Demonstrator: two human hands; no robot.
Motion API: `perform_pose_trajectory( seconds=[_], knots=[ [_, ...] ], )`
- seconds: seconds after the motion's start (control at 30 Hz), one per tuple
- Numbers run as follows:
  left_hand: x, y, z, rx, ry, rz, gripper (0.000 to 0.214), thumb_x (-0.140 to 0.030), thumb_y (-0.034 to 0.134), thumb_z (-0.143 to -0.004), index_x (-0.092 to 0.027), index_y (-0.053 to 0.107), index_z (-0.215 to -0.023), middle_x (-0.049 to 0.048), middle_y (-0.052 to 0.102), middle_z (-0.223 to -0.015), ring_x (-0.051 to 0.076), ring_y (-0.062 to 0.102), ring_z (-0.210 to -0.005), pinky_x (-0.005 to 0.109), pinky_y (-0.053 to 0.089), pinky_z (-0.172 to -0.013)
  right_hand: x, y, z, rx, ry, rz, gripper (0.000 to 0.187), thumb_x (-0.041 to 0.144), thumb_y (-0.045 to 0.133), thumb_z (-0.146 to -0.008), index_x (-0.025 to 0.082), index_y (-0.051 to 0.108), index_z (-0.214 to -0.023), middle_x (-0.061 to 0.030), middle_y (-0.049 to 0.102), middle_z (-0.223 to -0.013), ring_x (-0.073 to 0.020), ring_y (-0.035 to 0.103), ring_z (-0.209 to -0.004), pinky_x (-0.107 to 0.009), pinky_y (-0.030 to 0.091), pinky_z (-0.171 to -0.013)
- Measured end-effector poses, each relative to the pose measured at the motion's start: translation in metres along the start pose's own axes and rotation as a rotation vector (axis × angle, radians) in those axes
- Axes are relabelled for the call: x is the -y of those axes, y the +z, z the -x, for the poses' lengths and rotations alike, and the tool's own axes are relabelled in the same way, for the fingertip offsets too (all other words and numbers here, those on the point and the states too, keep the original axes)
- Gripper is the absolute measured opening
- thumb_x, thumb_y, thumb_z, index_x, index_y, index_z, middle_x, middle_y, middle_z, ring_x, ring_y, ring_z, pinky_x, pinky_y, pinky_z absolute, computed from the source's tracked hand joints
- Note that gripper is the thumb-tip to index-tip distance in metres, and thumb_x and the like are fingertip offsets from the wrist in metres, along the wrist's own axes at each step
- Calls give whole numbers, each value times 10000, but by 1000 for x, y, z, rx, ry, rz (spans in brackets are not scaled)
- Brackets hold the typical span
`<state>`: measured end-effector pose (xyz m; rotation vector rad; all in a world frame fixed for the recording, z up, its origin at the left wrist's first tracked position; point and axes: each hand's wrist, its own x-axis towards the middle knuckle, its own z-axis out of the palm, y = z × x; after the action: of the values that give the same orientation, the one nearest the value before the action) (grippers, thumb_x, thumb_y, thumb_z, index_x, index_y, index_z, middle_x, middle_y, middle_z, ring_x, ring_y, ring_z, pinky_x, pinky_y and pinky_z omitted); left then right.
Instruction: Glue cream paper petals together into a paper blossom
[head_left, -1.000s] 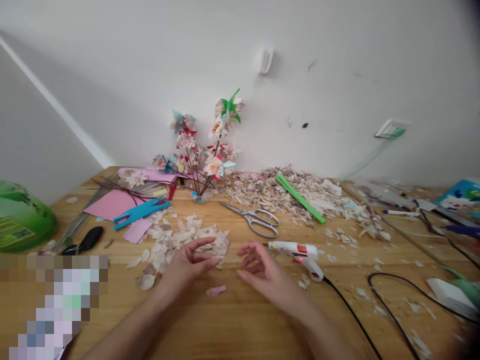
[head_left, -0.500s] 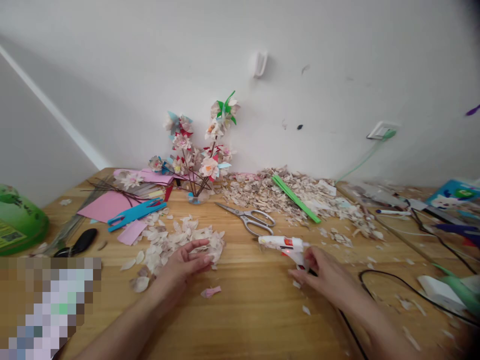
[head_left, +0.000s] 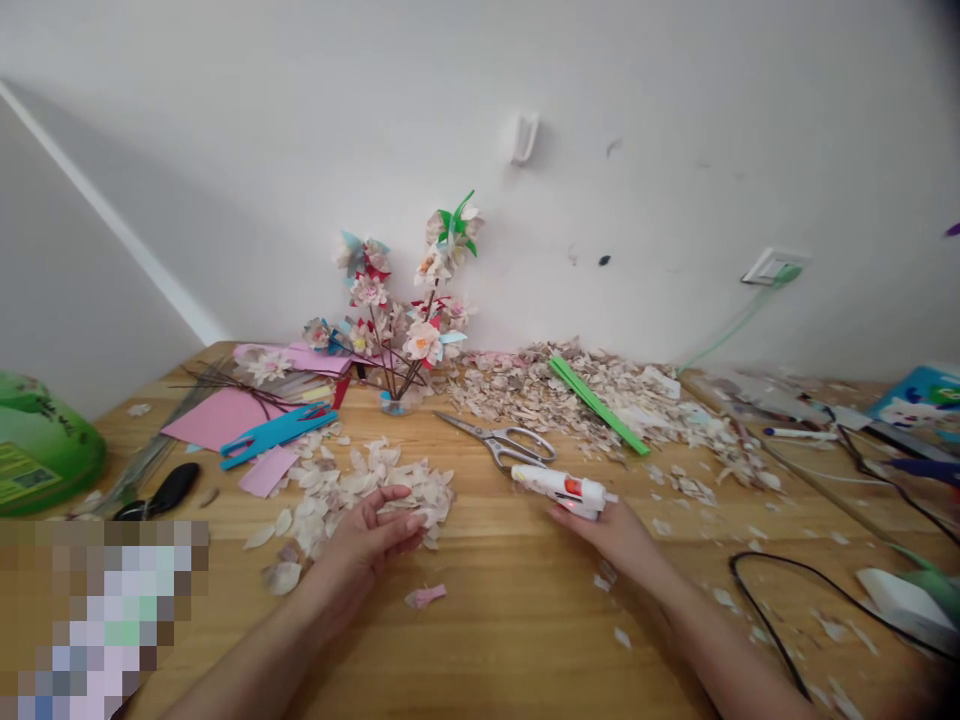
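Note:
My right hand [head_left: 611, 535] is wrapped round the grip of a white hot glue gun [head_left: 562, 488], its nozzle pointing left and a small red light glowing on its side. My left hand [head_left: 382, 535] hovers at the near edge of a heap of pale dried petals [head_left: 337, 495], fingers curved and apart, nothing visible between them. Just beyond the glue gun lie metal scissors [head_left: 499, 438], blades toward the back left. A small pink scrap with a petal [head_left: 427, 597] rests on the table between my forearms.
Handmade flowers on twigs [head_left: 424, 342] stand in a small holder by the wall. Behind are heaped plant scraps [head_left: 517, 385] with green strips [head_left: 600, 405] on top. Pink paper [head_left: 217, 420] and blue cut strips [head_left: 277, 432] lie left. A black cable [head_left: 757, 600] loops at right.
My right hand has closed round the glue gun's grip, and the gun has tilted slightly with its rear lower. My left hand stays almost still by the petals.

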<state>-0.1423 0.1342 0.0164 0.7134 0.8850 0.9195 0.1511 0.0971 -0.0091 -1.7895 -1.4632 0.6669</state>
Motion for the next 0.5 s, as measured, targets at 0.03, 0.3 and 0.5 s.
perform_pose_trajectory(
  seconds=[0.03, 0.3, 0.5],
  knots=[
    [1, -1, -1, -8, 8, -20, 481, -201, 798, -506, -172, 492, -876, -9, 684, -610, 75, 622, -554, 169, 492, -595, 5, 3, 2, -14, -11, -21, 394, 489, 616, -649, 190, 682, -897, -68, 721, -890, -296, 655, -819, -429, 513, -739],
    [0, -1, -1, -96, 63, -35, 428, -220, 797, -509, -179, 472, -785, 3, 698, -618, 79, 635, -581, 157, 492, -608, 48, 33, 36, -31, -69, -309, 394, 471, 657, -644, 212, 650, -941, -55, 711, -913, -266, 650, -847, -416, 513, -805],
    [-3, 3, 2, -104, 34, 42, 354, -115, 749, -579, -181, 477, -795, -2, 689, -632, 74, 637, -595, 143, 495, -593, 56, 41, 40, 170, -147, -180, 210, 414, 625, -697, 213, 602, -750, -19, 655, -728, -192, 612, -646, -296, 526, -598]
  ],
)
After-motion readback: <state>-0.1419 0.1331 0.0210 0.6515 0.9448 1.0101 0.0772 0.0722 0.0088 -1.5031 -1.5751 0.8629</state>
